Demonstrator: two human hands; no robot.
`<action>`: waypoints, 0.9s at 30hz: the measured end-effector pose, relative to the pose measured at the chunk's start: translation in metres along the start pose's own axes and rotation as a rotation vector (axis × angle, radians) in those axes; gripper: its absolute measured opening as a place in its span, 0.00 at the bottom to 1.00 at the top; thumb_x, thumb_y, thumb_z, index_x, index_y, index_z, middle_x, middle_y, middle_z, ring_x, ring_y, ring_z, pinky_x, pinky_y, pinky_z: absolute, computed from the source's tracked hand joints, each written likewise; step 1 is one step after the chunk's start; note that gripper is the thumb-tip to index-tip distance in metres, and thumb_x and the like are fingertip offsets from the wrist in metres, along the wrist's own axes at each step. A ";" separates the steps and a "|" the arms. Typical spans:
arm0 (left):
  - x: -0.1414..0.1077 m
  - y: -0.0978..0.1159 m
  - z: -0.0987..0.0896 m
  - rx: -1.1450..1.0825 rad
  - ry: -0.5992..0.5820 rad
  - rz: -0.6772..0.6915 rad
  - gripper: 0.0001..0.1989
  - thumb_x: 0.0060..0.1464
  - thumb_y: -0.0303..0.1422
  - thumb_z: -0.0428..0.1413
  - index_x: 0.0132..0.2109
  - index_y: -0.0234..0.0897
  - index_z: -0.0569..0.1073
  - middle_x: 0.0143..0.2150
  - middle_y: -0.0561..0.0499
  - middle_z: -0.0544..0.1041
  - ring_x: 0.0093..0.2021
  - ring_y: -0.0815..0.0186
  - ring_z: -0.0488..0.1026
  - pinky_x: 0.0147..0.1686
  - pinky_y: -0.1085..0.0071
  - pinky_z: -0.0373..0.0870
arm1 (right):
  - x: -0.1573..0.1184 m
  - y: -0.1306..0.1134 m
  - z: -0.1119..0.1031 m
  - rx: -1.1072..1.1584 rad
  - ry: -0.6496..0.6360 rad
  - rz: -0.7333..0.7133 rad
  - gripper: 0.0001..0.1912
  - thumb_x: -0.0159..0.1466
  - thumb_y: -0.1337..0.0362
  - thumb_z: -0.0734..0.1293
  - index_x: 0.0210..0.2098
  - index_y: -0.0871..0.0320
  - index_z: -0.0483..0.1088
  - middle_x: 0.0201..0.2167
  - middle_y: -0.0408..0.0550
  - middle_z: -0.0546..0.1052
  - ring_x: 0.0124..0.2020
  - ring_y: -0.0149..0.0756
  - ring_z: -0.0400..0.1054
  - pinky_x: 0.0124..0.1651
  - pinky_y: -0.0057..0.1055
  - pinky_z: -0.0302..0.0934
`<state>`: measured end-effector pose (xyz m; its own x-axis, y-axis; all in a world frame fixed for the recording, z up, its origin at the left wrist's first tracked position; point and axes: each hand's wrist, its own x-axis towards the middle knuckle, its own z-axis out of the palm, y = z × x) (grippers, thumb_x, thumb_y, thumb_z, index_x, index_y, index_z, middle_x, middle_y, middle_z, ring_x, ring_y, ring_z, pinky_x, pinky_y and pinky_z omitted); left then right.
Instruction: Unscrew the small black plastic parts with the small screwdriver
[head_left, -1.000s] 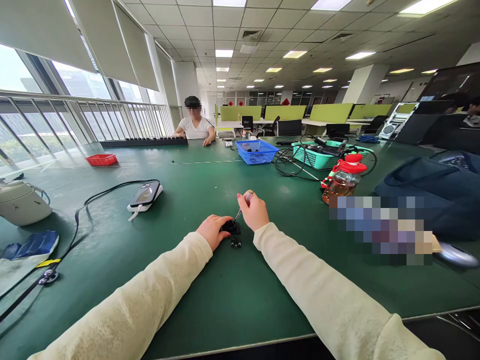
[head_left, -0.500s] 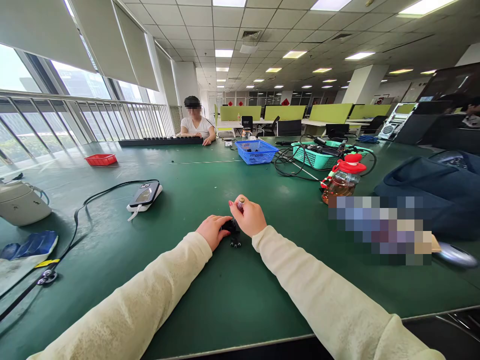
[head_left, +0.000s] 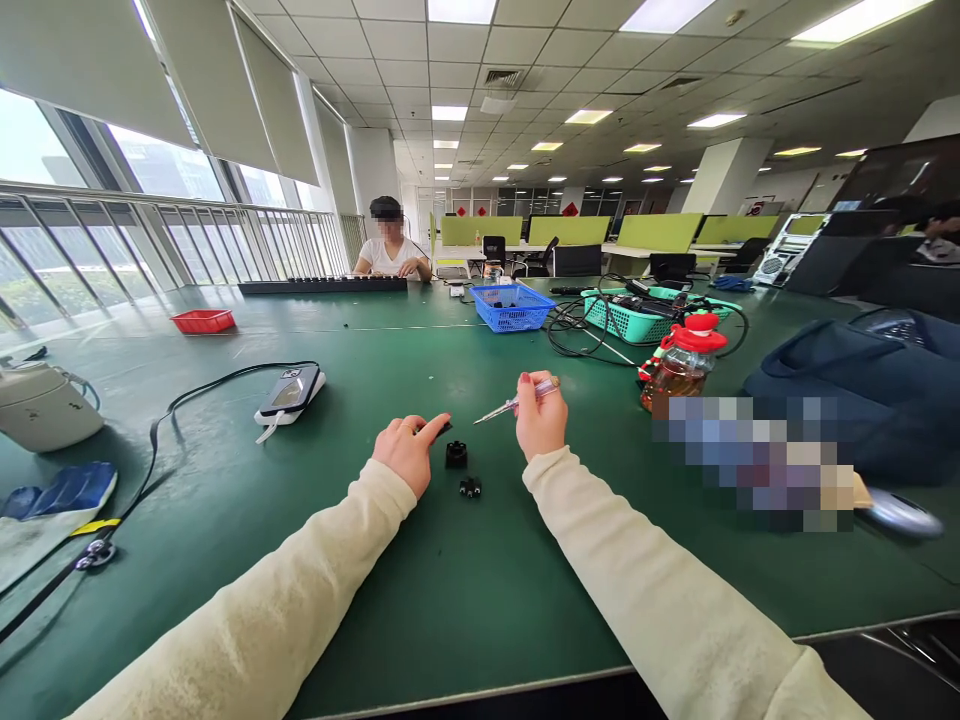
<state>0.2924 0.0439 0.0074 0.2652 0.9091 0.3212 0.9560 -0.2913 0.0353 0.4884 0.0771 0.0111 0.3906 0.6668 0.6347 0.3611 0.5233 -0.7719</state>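
A slim screwdriver [head_left: 495, 410] with a clear handle is gripped in my right hand [head_left: 546, 422], its shaft slanting left and down above the table. My left hand [head_left: 403, 455] pinches a small black piece [head_left: 445, 430], mostly hidden under the thumb. Just right of those fingers, a black block-shaped part [head_left: 456, 454] with a round opening sits on the green table [head_left: 442, 610]. Closer to me lies a smaller black part [head_left: 470, 487] with shiny metal bits. The screwdriver's tip is apart from all of these parts.
Across the table are a red tray [head_left: 203, 321], a blue basket [head_left: 513, 307] and a green basket [head_left: 637, 318] with cables. A red-lidded bottle [head_left: 681, 365] and dark bag [head_left: 855, 385] stand at right; a phone [head_left: 291, 388] lies left. A person [head_left: 390, 250] sits opposite.
My right hand has moved right, lifting the screwdriver off the black block and tilting it over sideways. My left hand has shifted left, off the block, with a small black piece in its fingers.
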 end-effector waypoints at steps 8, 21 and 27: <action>-0.013 0.005 -0.001 0.154 -0.350 -0.132 0.30 0.49 0.28 0.54 0.61 0.45 0.66 0.57 0.38 0.69 0.54 0.46 0.67 0.51 0.51 0.66 | 0.002 0.014 0.002 -0.108 -0.082 0.011 0.16 0.63 0.49 0.57 0.26 0.54 0.60 0.16 0.39 0.65 0.19 0.30 0.60 0.26 0.27 0.56; -0.009 0.024 0.021 -0.273 -0.213 0.151 0.13 0.56 0.43 0.54 0.47 0.48 0.73 0.62 0.46 0.64 0.64 0.45 0.54 0.57 0.30 0.47 | 0.002 0.010 0.002 -0.122 -0.058 -0.021 0.16 0.63 0.50 0.56 0.26 0.54 0.59 0.17 0.39 0.66 0.19 0.31 0.60 0.27 0.27 0.56; -0.007 0.019 0.028 -0.245 -0.137 0.131 0.08 0.56 0.37 0.54 0.42 0.44 0.74 0.54 0.47 0.68 0.55 0.53 0.64 0.58 0.44 0.57 | 0.001 0.006 0.002 -0.112 -0.087 -0.037 0.16 0.63 0.50 0.56 0.27 0.54 0.59 0.16 0.39 0.65 0.18 0.30 0.60 0.26 0.27 0.56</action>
<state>0.3121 0.0408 -0.0210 0.4144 0.8860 0.2080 0.8581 -0.4565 0.2350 0.4891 0.0824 0.0066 0.3022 0.6943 0.6531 0.4681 0.4888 -0.7362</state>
